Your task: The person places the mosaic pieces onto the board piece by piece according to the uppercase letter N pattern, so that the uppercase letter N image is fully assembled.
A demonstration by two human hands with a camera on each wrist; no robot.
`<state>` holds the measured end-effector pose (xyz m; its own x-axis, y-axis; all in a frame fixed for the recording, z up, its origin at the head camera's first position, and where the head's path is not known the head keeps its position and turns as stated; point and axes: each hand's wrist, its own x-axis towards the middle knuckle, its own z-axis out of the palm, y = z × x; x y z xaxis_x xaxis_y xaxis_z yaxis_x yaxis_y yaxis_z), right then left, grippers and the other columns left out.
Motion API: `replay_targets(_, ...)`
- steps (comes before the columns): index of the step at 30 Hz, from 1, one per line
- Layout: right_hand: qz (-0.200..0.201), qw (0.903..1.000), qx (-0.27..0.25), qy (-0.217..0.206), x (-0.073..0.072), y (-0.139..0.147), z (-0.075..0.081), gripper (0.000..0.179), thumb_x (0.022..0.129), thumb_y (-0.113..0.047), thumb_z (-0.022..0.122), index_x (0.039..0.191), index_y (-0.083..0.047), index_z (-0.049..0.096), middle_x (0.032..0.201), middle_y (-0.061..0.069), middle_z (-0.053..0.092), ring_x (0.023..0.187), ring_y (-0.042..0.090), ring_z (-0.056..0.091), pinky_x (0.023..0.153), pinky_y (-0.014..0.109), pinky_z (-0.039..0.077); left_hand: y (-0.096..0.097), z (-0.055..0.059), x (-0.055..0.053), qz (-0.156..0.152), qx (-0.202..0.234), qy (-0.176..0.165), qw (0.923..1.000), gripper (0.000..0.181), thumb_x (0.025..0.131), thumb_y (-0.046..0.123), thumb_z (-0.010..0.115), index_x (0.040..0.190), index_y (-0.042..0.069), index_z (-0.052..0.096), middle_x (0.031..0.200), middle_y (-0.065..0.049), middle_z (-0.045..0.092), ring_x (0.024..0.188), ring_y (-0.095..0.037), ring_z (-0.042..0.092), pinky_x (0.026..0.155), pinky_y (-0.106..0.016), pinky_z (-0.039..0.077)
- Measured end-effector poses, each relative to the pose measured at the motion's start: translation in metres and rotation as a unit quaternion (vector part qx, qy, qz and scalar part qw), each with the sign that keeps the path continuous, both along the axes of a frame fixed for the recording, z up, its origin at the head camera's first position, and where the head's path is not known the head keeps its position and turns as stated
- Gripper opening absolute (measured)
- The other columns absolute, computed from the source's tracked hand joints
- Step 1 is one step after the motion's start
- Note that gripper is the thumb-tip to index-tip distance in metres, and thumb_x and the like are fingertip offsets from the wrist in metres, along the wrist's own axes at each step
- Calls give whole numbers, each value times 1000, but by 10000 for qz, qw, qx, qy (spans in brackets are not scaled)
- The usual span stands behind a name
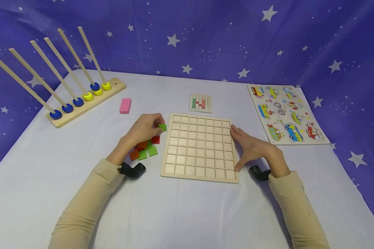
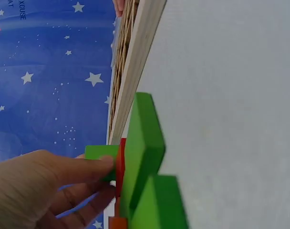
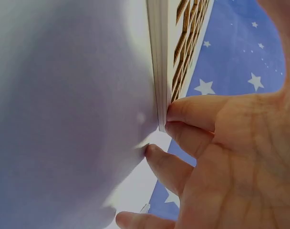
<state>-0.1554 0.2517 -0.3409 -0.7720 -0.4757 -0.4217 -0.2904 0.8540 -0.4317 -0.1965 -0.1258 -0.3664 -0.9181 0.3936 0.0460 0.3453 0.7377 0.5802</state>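
Note:
My left hand (image 1: 144, 126) pinches a small green square tile (image 1: 163, 127) between thumb and fingers, just left of the wooden grid board (image 1: 201, 148). In the left wrist view the thumb lies across that tile (image 2: 95, 152). Below the hand lies a loose pile of green, red and orange tiles, among them a green tile (image 1: 152, 151) and a red tile (image 1: 156, 139); the hand hides part of the pile. My right hand (image 1: 252, 147) spreads along the board's right side, thumb near the lower corner. Its fingertips touch the board's edge in the right wrist view (image 3: 161, 71).
Behind the board lies a pattern card (image 1: 200, 103) with green and red squares. A pink block (image 1: 125, 106) sits to the left. A wooden peg stand (image 1: 90, 105) with blue and yellow beads is at the back left, a vehicle picture puzzle (image 1: 286, 114) at the back right.

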Motion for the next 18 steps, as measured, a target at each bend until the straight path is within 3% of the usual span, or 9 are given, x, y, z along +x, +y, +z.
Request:
replay_targets(3,-18,10000,-16,-73,-1,1,-2,143,52,-43,93,150,8,3,160,20,-8,146,45,-4,115,59,10,5,-1,-3,-20,535,70,9985,10,88,10,67,97,6,65,91,-10,71,83,-23,61,77,-36,48)
replay_targets(8,-52,9999,-49,-133,-1,2,-3,142,52,-43,93,150,7,3,161,19,-9,146,45,-5,115,60,9,24,-1,-11,-128,1090,240,9937,13,89,14,68,99,6,68,91,-10,72,83,-23,66,75,-35,47)
replay_targets(13,-70,9998,-109,-143,0,2,-4,141,53,-42,93,151,7,3,161,18,-9,146,44,-6,115,59,8,43,-8,-20,-400,1270,50,9911,15,89,16,69,100,6,70,92,-9,73,82,-21,66,76,-35,50)
replay_targets(18,-38,9999,-67,-92,0,1,-2,142,53,-43,92,151,6,3,161,18,-9,146,44,-5,115,59,9,49,-10,-23,-677,1304,4,9891,14,88,15,69,99,7,71,92,-8,73,82,-20,68,77,-33,51)
